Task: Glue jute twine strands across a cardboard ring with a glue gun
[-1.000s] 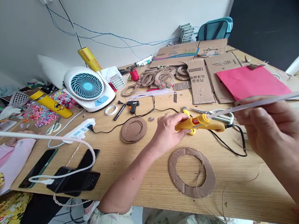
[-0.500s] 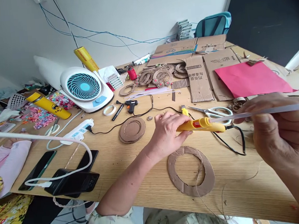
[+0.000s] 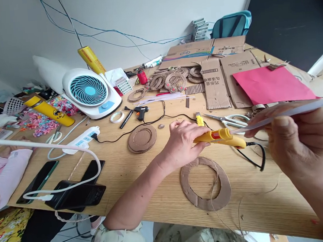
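My left hand (image 3: 184,139) is wrapped round a yellow hot glue gun (image 3: 220,135), held above the table with its back end turned to the right. Between the thumb and fingers of my right hand (image 3: 299,136) is a long translucent glue stick (image 3: 292,113). The stick's tip meets the rear opening of the gun; how far it sits inside is hidden. Below my hands a cardboard ring (image 3: 191,193) lies flat, with a thin piece of twine (image 3: 216,172) trailing across it. The gun's black cord (image 3: 261,161) loops down to the right.
White-handled scissors (image 3: 228,120) lie behind the gun. Further left are a cardboard disc (image 3: 142,139), a black glue gun (image 3: 141,113), a power strip (image 3: 82,141), phones (image 3: 93,196) and a fan (image 3: 89,90). Pink paper (image 3: 273,84) covers cardboard at the back right. Another person's sleeve (image 3: 11,173) rests at the left edge.
My right hand has shifted slightly left towards the glue gun, and the glue stick now bends a little more. The view has tilted slightly; the gun stays in my left hand.
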The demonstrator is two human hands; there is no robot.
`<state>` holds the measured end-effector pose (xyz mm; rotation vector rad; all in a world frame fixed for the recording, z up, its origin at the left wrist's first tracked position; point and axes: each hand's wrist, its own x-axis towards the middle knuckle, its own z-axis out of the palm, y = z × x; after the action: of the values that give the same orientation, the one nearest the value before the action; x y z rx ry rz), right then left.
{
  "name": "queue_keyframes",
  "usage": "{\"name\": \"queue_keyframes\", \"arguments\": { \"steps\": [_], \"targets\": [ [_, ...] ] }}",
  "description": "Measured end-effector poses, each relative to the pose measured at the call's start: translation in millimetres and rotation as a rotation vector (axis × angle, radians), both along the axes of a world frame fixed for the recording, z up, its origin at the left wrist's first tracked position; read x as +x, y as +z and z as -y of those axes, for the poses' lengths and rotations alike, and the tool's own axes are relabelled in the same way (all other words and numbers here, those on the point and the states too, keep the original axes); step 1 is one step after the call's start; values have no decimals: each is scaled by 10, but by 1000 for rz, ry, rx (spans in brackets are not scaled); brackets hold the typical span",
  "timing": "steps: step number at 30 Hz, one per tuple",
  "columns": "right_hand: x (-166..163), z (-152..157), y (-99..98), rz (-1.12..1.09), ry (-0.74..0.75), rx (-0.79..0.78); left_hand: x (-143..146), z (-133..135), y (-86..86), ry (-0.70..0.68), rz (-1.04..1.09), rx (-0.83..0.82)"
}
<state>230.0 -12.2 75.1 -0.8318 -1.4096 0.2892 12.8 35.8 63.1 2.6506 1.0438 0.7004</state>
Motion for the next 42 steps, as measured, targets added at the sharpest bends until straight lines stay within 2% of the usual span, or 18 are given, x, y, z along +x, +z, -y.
{"name": "queue_keyframes", "arguments": {
  "steps": [6, 9, 11, 14, 17, 20, 25, 29, 36, 42],
  "targets": [
    [9, -39, -44, -48, -16, 18, 5, 2, -28, -26, 24, 13],
    [45, -61, -125, -150, 102, 6, 6, 4, -16, -23, 24, -5],
    [74, -63, -175, -137, 191, -43, 4, 7, 6, -12, 10, -28],
    [113, -52, -200, 104, 200, -142, 0, 23, 61, -12, -7, -52],
    [135, -58, -176, 413, 211, -165, -5, 54, 127, -31, -41, -72],
    [140, -86, -188, 554, 264, -176, -15, 82, 175, -37, -72, -70],
    [150, -158, -378, 679, 209, -265, -66, 70, 206, 2, -69, 30],
    [166, -225, -517, 761, 186, -198, -104, 43, 224, 31, -80, 118],
    [137, -234, -523, 713, 126, -127, -48, 98, 154, 111, 87, 355],
    [105, -177, -540, 636, 137, -194, 36, 175, 40, 141, 94, 391]
  ]
}}
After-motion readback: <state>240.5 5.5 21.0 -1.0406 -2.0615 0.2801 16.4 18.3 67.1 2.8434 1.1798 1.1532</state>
